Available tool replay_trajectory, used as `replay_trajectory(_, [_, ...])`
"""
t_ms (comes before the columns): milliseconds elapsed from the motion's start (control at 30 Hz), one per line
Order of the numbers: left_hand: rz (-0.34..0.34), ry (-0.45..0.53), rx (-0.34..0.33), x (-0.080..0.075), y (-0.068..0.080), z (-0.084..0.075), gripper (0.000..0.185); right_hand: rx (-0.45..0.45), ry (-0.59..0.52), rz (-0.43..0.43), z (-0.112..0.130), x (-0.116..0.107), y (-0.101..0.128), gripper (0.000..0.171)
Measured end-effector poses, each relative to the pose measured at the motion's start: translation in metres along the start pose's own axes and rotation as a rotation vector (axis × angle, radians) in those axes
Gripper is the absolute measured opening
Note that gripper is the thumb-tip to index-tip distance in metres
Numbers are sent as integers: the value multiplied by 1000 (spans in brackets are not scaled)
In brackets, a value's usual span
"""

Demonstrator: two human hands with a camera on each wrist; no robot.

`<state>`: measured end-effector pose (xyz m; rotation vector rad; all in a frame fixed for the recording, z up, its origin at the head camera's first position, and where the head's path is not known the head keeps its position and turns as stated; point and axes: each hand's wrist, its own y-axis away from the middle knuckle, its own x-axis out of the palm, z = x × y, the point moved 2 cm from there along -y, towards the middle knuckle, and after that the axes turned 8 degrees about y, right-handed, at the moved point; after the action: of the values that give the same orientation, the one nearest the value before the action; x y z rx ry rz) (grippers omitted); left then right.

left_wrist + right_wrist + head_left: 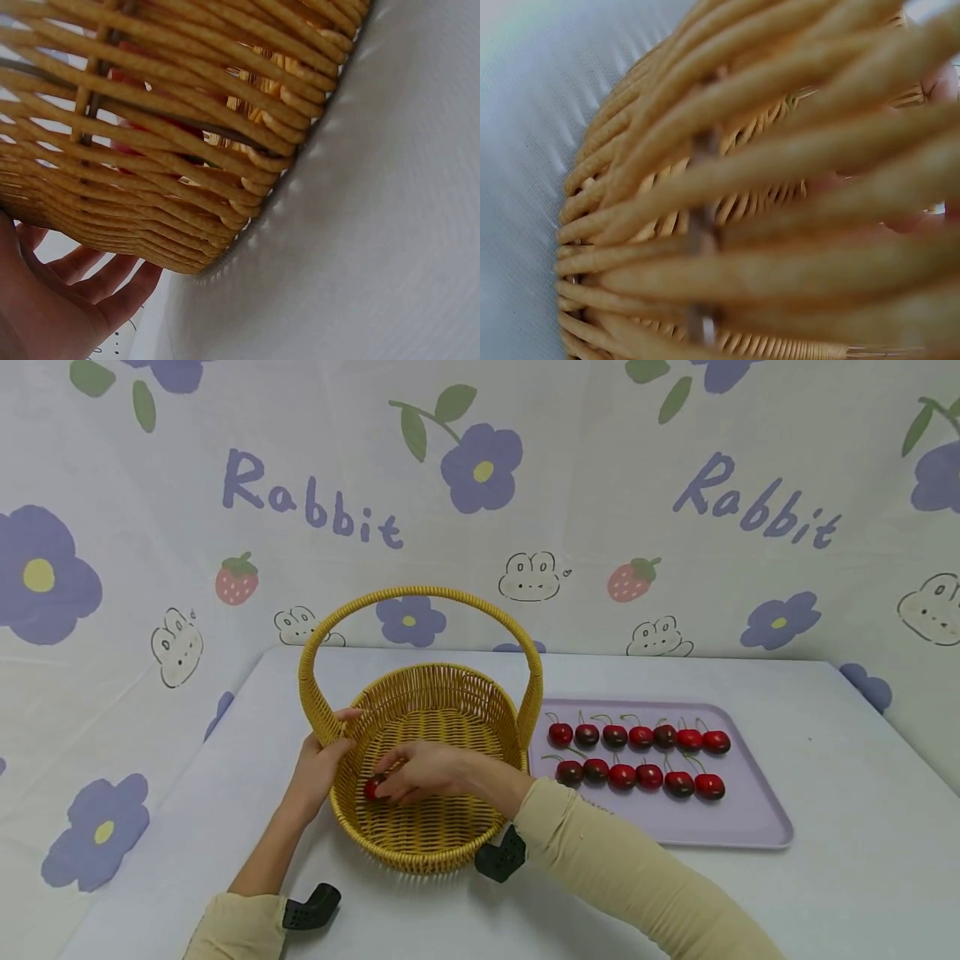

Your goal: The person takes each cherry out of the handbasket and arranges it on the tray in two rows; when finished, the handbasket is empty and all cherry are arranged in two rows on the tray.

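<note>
A yellow woven basket point(435, 718) with a tall arched handle stands on the table. My left hand point(318, 768) grips its left rim near the foot of the handle; in the left wrist view its fingers point(129, 289) lie against the outside of the wicker. Reaching over the right side of the rim, my right hand point(423, 770) is low inside the basket and pinches a dark red cherry point(372, 787) near the left inner wall. Wicker hides most of this hand in the right wrist view.
On the right, a lilac tray point(750, 827) bears two rows of several stemmed cherries point(622, 776). The right forearm passes over its near left corner. Behind the white table point(847, 760) hangs a printed cloth point(585, 460) with rabbits and flowers.
</note>
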<state>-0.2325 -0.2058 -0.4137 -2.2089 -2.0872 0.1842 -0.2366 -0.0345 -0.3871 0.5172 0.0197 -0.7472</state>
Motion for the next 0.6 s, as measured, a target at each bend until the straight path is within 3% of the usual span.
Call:
replay_trajectory(333, [-5, -3, -8, 0, 1, -2, 40, -30, 165, -4, -1, 2, 3, 36])
replay_trajectory(600, [-8, -2, -10, 1, 1, -2, 41, -45, 248, -41, -3, 1, 2, 25])
